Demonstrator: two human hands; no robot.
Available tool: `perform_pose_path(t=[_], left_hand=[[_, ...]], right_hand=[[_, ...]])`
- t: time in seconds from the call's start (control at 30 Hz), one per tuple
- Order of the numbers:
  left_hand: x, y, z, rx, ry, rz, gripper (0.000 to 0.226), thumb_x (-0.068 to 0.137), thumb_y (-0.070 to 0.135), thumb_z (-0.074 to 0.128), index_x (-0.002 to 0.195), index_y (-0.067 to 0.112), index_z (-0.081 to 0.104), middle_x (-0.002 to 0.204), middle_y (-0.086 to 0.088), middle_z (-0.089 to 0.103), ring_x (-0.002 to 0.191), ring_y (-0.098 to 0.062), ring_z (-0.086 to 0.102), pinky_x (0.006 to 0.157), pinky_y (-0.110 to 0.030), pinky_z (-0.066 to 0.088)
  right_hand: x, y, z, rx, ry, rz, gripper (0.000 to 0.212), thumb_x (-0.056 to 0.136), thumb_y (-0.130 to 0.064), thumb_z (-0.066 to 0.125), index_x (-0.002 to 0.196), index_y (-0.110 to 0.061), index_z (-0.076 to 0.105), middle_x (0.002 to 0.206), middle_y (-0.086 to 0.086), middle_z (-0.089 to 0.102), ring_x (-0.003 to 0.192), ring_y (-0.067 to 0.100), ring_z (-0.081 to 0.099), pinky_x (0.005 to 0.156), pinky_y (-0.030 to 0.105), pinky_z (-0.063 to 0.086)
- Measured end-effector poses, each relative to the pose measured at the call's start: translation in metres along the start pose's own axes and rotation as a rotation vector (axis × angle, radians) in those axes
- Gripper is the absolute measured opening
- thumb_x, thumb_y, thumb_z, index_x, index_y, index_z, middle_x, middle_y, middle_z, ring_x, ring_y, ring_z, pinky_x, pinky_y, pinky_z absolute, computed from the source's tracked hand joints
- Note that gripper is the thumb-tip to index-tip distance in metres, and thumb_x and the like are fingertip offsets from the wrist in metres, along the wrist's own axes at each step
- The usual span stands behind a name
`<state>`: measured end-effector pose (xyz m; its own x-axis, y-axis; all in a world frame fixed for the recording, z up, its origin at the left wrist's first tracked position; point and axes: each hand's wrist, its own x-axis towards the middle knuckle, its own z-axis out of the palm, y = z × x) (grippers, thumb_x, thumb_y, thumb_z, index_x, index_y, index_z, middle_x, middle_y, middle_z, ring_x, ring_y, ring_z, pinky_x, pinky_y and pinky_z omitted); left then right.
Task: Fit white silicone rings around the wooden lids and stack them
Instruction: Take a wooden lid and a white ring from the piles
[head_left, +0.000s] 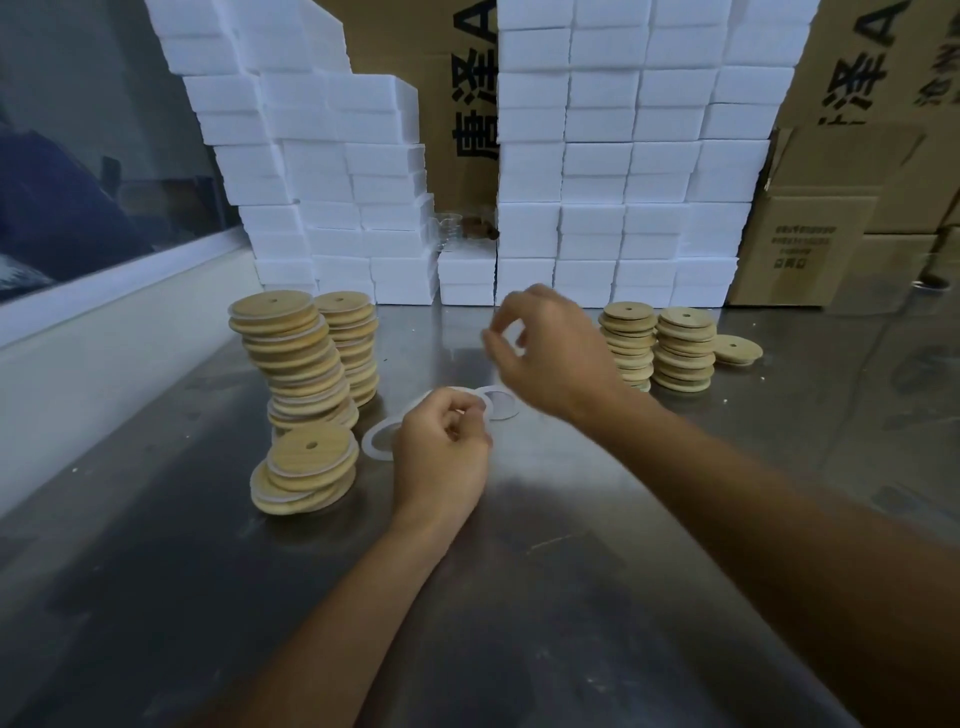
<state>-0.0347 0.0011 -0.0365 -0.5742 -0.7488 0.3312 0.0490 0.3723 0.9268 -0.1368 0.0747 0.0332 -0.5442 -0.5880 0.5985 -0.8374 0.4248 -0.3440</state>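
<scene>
I am pinching a white silicone ring (511, 332) in my right hand (550, 353), my left hand (441, 457) curling over loose rings (379, 441); the leaning stack (301, 364) of ringed lids risks toppling if bumped.

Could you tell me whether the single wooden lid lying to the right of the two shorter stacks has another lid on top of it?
No, the single lid lies flat on the metal table with nothing on it.
</scene>
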Motion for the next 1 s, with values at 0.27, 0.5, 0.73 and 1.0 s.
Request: perform_pose_path(t=[0.27,0.5,0.73,1.0], left_hand=[[-0.011,0.01,-0.001,0.57,-0.034,0.31,0.004,0.087,0.014,0.062,0.085,0.017,0.061,0.097,0.0,0.06,0.094,-0.019,0.053,0.082,-0.039,0.046],[-0.013,0.013,-0.002,0.914,-0.123,0.205,0.028,0.093,0.028,0.051,0.119,0.023,0.06,0.119,0.001,0.057,0.111,-0.019,0.048,0.093,-0.035,0.037],[-0.009,0.012,-0.006,0.99,-0.089,0.175,0.019,0.092,0.02,0.05,0.11,0.018,0.057,0.111,-0.003,0.059,0.102,-0.023,0.05,0.085,-0.036,0.042],[-0.003,0.004,-0.007,0.922,-0.061,0.212,0.013,0.093,0.015,0.06,0.106,0.016,0.061,0.105,-0.003,0.066,0.099,-0.02,0.055,0.083,-0.033,0.049]], right_hand=[[0.025,0.084,-0.014,-0.198,-0.094,0.381,0.069,0.09,-0.04,0.057,0.149,-0.02,0.027,0.156,0.009,0.027,0.121,0.039,0.053,0.088,0.043,0.044],[0.014,0.104,-0.006,-0.314,-0.187,0.341,0.052,0.091,-0.041,0.057,0.135,-0.015,0.046,0.141,0.007,0.04,0.114,0.033,0.054,0.082,0.042,0.049],[0.009,0.11,-0.007,-0.298,-0.099,0.389,0.038,0.092,-0.032,0.058,0.124,-0.012,0.052,0.131,0.012,0.04,0.099,0.038,0.057,0.076,0.04,0.046],[0.006,0.113,-0.015,-0.401,-0.038,0.303,0.028,0.092,-0.008,0.053,0.12,-0.009,0.05,0.117,0.015,0.051,0.09,0.038,0.057,0.065,0.039,0.042]])
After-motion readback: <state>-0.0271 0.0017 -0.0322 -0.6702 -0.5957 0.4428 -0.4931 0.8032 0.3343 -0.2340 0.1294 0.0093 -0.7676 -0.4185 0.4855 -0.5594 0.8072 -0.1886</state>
